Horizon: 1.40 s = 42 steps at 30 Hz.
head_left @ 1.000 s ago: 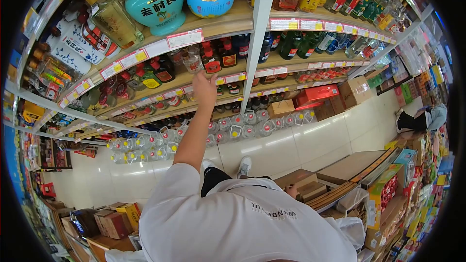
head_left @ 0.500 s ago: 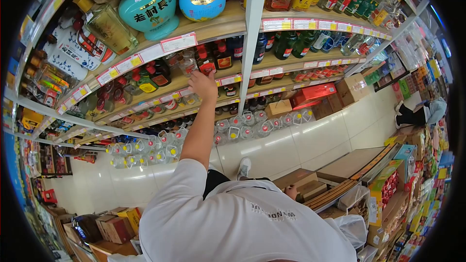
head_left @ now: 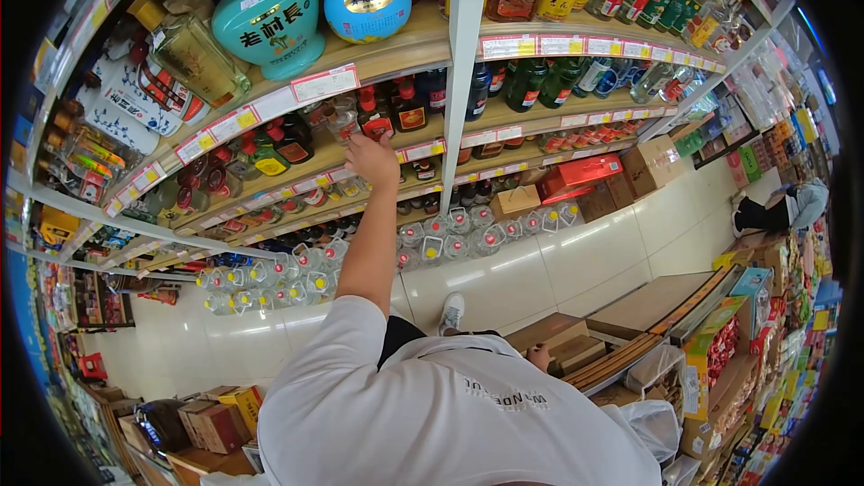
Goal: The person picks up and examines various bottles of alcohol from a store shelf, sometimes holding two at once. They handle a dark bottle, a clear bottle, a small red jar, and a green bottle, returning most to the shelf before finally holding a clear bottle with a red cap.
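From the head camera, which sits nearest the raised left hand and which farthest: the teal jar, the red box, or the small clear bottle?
From the left hand:
1. Small clear bottle, just above the fingertips.
2. Teal jar, one shelf up, to the left.
3. Red box, low on the right.

clear glass bottle (head_left: 343,117) | upright — second shelf | beside red-capped bottles (head_left: 389,106)

We are seeing a bright shop picture. Light is shining off the white floor (head_left: 540,261). The shelves (head_left: 576,45) are bending round, and the corners are going black and blurry.
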Each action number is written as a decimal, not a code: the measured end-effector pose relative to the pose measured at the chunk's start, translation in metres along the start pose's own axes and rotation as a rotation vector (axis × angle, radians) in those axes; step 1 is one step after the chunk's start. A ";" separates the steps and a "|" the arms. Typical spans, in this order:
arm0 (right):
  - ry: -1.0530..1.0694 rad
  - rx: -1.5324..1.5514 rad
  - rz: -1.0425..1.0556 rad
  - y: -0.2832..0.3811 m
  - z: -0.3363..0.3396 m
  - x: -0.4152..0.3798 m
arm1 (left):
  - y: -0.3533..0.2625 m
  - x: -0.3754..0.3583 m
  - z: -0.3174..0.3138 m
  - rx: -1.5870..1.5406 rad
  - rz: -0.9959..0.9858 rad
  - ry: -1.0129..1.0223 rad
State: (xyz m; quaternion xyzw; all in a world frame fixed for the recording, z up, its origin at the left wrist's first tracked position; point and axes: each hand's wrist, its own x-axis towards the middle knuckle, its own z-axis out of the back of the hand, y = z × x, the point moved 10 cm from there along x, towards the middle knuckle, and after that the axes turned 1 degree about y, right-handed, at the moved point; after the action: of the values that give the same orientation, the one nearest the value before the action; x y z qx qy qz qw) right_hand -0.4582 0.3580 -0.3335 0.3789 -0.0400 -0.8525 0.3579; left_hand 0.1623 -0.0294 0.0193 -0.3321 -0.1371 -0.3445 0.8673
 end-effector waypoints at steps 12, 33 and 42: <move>0.015 -0.078 0.058 0.010 -0.003 0.011 | 0.003 -0.001 0.001 -0.024 0.002 0.070; 0.009 0.073 0.086 0.023 -0.017 0.035 | -0.042 0.092 0.082 -0.366 -0.344 0.006; -0.021 0.010 0.079 0.004 -0.013 0.038 | -0.052 0.138 0.013 0.129 -0.527 0.479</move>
State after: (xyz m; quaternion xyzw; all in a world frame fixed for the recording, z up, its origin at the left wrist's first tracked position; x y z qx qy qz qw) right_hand -0.4642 0.3334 -0.3643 0.3697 -0.0627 -0.8414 0.3891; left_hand 0.2266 -0.1185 0.1185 -0.1396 -0.0323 -0.6150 0.7754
